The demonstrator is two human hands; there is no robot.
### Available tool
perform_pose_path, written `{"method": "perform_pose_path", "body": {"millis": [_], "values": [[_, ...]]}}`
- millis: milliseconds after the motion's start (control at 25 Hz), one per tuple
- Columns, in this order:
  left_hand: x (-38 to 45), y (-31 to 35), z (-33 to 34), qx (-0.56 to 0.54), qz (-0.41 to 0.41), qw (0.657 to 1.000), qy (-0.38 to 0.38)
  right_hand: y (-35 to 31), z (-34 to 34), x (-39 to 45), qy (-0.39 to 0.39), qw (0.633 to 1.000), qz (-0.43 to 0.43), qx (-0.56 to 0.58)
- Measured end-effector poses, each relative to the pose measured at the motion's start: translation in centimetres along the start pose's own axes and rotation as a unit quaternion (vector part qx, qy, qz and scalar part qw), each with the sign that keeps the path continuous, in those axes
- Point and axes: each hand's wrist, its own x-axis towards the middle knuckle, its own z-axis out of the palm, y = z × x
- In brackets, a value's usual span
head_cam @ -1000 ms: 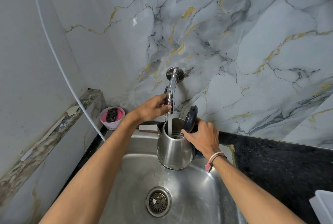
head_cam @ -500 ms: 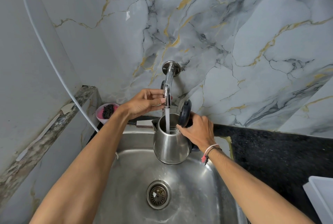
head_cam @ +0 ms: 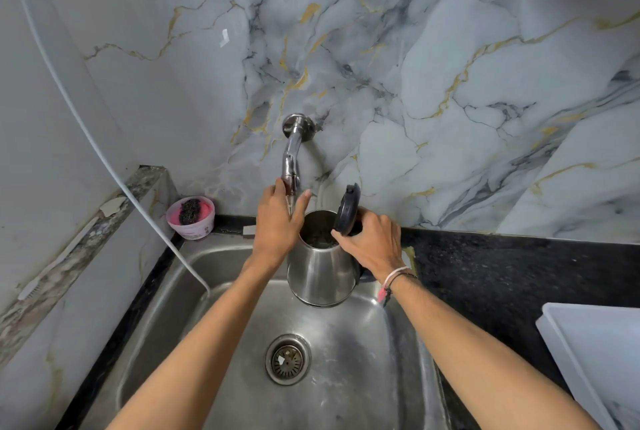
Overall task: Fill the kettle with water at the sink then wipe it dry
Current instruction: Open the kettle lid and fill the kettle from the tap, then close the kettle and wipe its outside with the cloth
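Note:
A steel kettle (head_cam: pixel 320 277) hangs over the steel sink (head_cam: pixel 349 370), its black lid (head_cam: pixel 347 208) flipped up. Water shows inside it. My right hand (head_cam: pixel 372 244) grips the kettle at its handle side, just behind the lid. My left hand (head_cam: pixel 278 222) is wrapped around the end of the chrome wall tap (head_cam: pixel 292 156), fingers around the spout. No water stream is visible between the spout and the kettle mouth; the hand hides that spot.
A pink tub (head_cam: pixel 191 218) with a dark scrubber stands at the sink's back left corner. A white hose (head_cam: pixel 104 149) runs down into the basin. Black countertop (head_cam: pixel 519 274) lies to the right, with a white tray (head_cam: pixel 595 360) at its near edge. The drain (head_cam: pixel 287 359) sits mid-basin.
The water stream seen earlier is no longer visible. My left hand has turned over the tap's end. The kettle stays under the spout in my right hand.

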Motion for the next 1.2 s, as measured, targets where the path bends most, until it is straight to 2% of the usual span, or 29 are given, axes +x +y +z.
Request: {"method": "perform_pose_path", "body": {"millis": [120,280,440,680,880,960,1080,1120,1200], "values": [[-5.2,0.5,1.5,0.05,0.027,0.993,-0.106,3.2,-3.5,-1.7,0.032,0.999,0.017,0.004],[-9.2,3.6,6.4,0.204,0.163,0.943,-0.205,8.9,-9.0,-4.9,0.061,0.998,0.021,-0.009],[-13.8,8.1,12.7,0.258,0.218,0.915,-0.22,16.0,-14.8,-8.6,0.045,0.999,0.017,-0.018],[-20.3,12.8,20.1,0.289,0.197,0.911,-0.219,24.4,-19.4,-12.3,0.014,1.0,-0.009,-0.014],[-22.2,14.5,21.7,0.311,0.17,0.908,-0.224,26.7,-20.6,-13.0,-0.035,0.999,-0.029,0.016],[-22.1,14.7,21.5,0.293,0.154,0.913,-0.24,26.8,-21.8,-12.4,-0.111,0.993,-0.046,0.015],[-21.0,14.4,20.2,0.164,0.113,0.943,-0.267,27.7,-23.9,-12.1,-0.235,0.97,-0.047,0.036],[-20.6,14.4,19.6,0.12,0.096,0.953,-0.261,28.0,-24.5,-12.2,-0.242,0.968,-0.037,0.062],[-19.1,15.2,18.9,0.064,0.068,0.97,-0.225,27.6,-25.0,-11.4,-0.209,0.975,-0.008,0.079]]}}
